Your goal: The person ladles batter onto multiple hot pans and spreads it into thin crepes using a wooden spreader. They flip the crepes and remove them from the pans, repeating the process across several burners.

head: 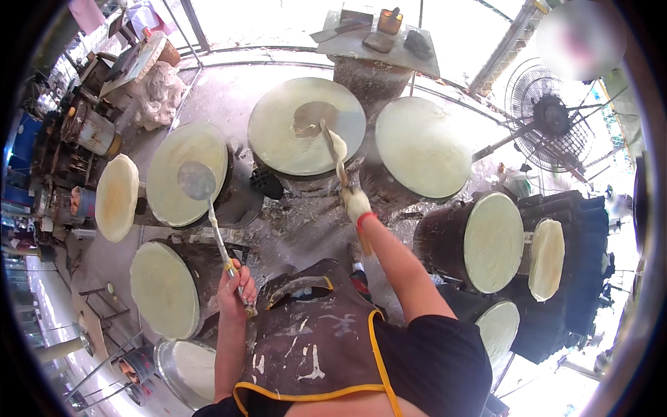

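My left hand (pixel 237 289) grips the handle of a long metal ladle (pixel 197 180). The ladle's round bowl is over the batter sheet on the left griddle (pixel 164 151); whether they touch, I cannot tell. A pale work glove covers my right hand (pixel 357 203), closed on a flat scraper (pixel 336 156) with a lump of batter clinging to it. Its tip reaches over the far middle griddle (pixel 276 140), where pale batter surrounds a bare dark patch. More batter-covered griddles stand at the far right (pixel 422 148), right (pixel 492 242) and lower left (pixel 164 292).
Round flatbreads sit upper left (pixel 117 200) and far right (pixel 547 260). A metal basin (pixel 161 359) holding pale batter is at lower left. Beyond the griddles stand a pedestal fan (pixel 550 114) and a cluttered small table (pixel 338 47). A perforated coal briquette (pixel 266 182) lies between two stoves.
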`<action>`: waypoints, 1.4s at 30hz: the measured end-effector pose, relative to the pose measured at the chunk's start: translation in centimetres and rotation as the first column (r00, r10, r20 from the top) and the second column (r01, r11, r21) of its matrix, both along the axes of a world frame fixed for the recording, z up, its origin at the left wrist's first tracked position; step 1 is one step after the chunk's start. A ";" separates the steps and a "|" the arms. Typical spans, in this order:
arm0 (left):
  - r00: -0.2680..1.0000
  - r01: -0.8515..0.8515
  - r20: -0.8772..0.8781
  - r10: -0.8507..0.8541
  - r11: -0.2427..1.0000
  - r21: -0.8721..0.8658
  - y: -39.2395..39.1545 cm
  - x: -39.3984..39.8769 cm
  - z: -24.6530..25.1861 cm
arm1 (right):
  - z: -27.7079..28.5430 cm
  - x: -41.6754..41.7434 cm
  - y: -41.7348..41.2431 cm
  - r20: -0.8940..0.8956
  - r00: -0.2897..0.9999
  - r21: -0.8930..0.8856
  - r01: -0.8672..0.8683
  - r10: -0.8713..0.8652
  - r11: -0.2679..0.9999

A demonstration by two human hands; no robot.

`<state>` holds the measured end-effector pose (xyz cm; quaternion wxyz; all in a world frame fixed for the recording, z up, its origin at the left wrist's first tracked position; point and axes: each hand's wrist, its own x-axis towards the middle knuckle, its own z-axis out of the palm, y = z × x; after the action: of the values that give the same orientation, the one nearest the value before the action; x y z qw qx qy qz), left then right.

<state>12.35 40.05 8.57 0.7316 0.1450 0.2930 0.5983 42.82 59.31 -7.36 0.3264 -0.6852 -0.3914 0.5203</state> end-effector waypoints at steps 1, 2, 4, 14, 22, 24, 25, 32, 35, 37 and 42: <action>1.000 -0.011 -0.011 0.011 1.000 -0.004 0.6 1.6 0.1 | 0.0 1.3 2.2 -0.135 0.990 0.010 0.029 -0.027 1.000; 1.000 -0.022 -0.022 0.022 1.000 -0.009 1.2 3.2 0.2 | 0.0 2.0 2.5 -0.161 0.986 0.000 -0.035 0.035 0.999; 0.999 -0.017 -0.040 0.016 0.999 -0.027 2.7 6.3 0.6 | -5.5 3.4 0.6 0.071 0.944 0.326 -0.328 0.323 0.887; 0.997 -0.051 -0.065 0.045 0.995 -0.090 5.7 16.2 1.4 | 0.5 12.1 0.9 0.152 0.876 -0.048 -0.457 0.459 0.888; 0.998 -0.052 0.016 0.055 0.988 -0.146 7.1 18.1 1.3 | 0.5 13.0 5.6 0.290 0.838 0.122 -0.511 0.462 0.851; 0.999 -0.035 0.008 0.036 0.990 -0.139 7.4 17.8 1.3 | -0.3 13.2 2.4 0.332 0.737 0.141 -0.656 0.589 0.741; 1.000 -0.030 0.003 0.030 0.990 -0.135 7.4 17.5 1.3 | -1.1 13.5 1.3 0.312 0.775 0.108 -0.603 0.549 0.790; 0.999 0.010 0.045 -0.003 0.986 -0.164 8.1 15.2 1.2 | -3.7 10.9 13.8 0.540 0.837 0.177 -0.220 0.092 0.959; 1.000 -0.008 0.019 0.012 0.986 -0.167 7.6 14.0 1.3 | 0.3 8.1 15.5 0.425 0.902 0.255 -0.202 0.078 0.945; 0.999 -0.003 0.041 0.010 0.986 -0.168 7.3 12.5 0.6 | 1.2 6.8 11.8 0.126 0.981 0.315 -0.180 0.147 0.932; 0.996 0.033 0.090 -0.017 0.983 -0.180 7.3 9.1 0.1 | -0.1 4.0 7.3 -0.145 0.940 0.109 0.326 -0.309 0.939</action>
<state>21.49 47.35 8.63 0.7614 0.0550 0.3120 0.5656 46.80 66.62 -7.44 0.4746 -0.6822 -0.2878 0.4759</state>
